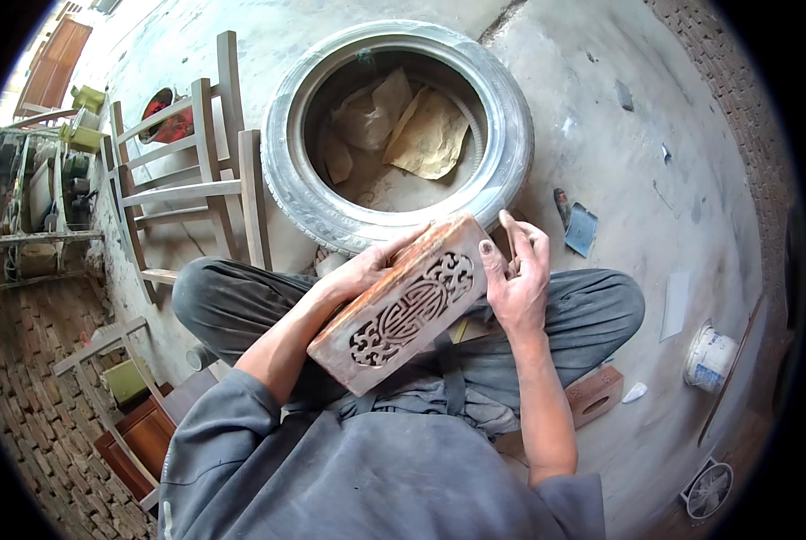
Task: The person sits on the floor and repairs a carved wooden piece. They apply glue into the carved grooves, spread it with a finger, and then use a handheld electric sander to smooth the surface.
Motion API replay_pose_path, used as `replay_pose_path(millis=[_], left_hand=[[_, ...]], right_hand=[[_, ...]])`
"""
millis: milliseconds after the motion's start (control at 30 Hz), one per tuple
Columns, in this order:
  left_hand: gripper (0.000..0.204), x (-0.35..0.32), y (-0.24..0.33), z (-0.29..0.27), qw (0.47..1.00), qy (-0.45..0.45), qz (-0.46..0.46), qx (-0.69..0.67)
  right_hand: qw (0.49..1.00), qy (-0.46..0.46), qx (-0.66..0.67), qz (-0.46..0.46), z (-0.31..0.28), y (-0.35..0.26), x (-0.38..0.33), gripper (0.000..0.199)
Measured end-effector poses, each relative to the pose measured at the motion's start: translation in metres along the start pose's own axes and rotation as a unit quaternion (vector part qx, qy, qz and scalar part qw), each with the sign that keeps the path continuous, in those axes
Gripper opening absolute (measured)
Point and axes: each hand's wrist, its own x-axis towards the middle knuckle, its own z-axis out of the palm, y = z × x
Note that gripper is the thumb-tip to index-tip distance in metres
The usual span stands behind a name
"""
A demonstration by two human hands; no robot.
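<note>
A carved wooden box (389,315) rests tilted above my lap, its pale dusty face up. That face has an openwork round motif with scrolls at both sides; the long edge is reddish brown. My left hand (371,270) grips the box along its far long edge, the fingers partly hidden behind it. At the box's right end is my right hand (522,279), thumb beside the corner and fingers bent. Something brownish shows between this thumb and the fingers, too hidden to name. Just beyond the box lies a large tire (281,162) with crumpled tan paper sheets (430,135) inside.
Grey wooden chair frames (209,171) stand at the left, near a metal rack (38,238). On the floor to the right lie a blue-grey sheet (581,229), a white bucket (711,358) and a small fan (709,490). A brown block with an oval hole (594,396) sits beside my right knee.
</note>
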Motion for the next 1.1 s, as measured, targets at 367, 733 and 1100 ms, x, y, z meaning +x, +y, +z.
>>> replay_pose_path(millis=[367, 733, 1100], left_hand=[[0.086, -0.005, 0.001, 0.021, 0.997, -0.044, 0.017, 0.064], [0.091, -0.020, 0.020, 0.034, 0.998, -0.007, 0.019, 0.052], [0.087, -0.026, 0.022, 0.042, 0.987, -0.001, 0.063, 0.148]], right_hand=[[0.982, -0.117, -0.149, -0.017, -0.019, -0.033, 0.026, 0.059], [0.998, -0.055, -0.040, 0.009, -0.018, -0.021, 0.023, 0.037], [0.966, -0.172, 0.144, 0.128, -0.044, -0.032, 0.011, 0.035]])
